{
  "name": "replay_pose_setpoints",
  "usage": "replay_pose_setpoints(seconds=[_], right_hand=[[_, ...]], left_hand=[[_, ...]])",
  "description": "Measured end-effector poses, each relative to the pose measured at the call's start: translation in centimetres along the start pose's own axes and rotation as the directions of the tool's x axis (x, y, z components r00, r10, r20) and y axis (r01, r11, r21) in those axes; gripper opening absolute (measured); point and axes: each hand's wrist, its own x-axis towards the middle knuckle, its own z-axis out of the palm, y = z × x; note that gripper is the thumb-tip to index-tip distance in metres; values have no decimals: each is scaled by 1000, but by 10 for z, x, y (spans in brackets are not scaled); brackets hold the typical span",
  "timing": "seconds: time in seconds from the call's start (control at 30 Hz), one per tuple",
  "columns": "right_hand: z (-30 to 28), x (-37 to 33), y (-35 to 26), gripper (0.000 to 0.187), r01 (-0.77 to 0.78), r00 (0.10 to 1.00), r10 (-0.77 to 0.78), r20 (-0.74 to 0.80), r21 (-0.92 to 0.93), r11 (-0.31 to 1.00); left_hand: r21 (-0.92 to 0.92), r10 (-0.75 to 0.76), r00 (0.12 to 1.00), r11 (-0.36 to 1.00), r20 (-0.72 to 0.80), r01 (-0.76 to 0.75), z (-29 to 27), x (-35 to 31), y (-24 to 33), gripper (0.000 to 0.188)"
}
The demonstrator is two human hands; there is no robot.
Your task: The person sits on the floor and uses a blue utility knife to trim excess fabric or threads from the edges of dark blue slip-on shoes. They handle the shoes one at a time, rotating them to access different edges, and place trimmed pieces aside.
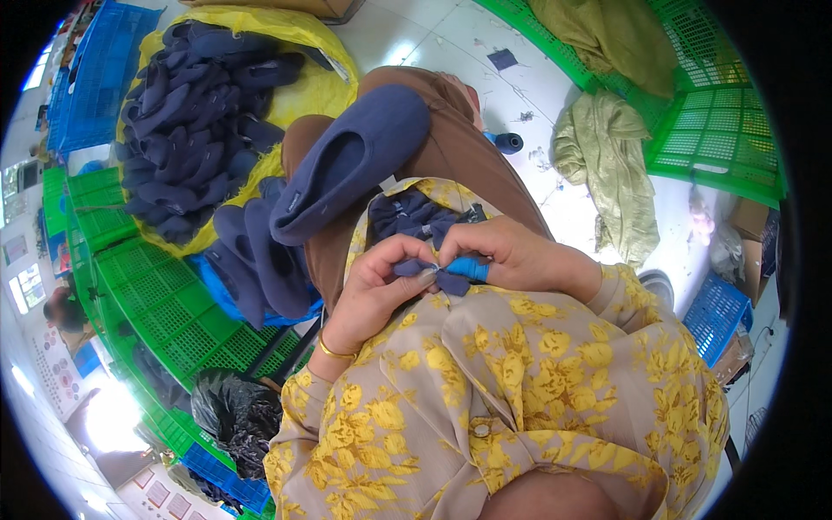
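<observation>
Navy fabric piece [452, 283], left fingers [404, 289] pinching it, right fingers [461, 240] touching

Slipper workshop — yellow sack [321, 95] w/ navy slippers [186, 121], grn crates [156, 299], spool [510, 143] on flr

Between the left hand [374, 286] and the right hand [507, 251], a small navy cloth piece [453, 282] is filling the gap. Ahead and slightly left, a big navy slipper [381, 130] is lying over the brown trousers [477, 173] and blocking the way. Toward the left, more slippers [273, 264] are crowding, and a full yellow bag [322, 91] is taking the room beyond them. Toward the right, a strip of floor [562, 201] is offering passage, but a dark spool [510, 143] and a green cloth [605, 165] are narrowing it, and green crates [715, 139] are closing the far side.
</observation>
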Motion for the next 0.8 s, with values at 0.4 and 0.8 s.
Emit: replay_pose_setpoints(seconds=[0.4,0.8], right_hand=[[1,2,8,23,-14,964,44,-261,115,993],[6,20,-14,31,267,804,-573,-162,-762,589]], left_hand=[[-95,15,992,995,-129,-27,5,4,-2,14],[-22,121,943,991,-309,-134,17,1,7,9]])
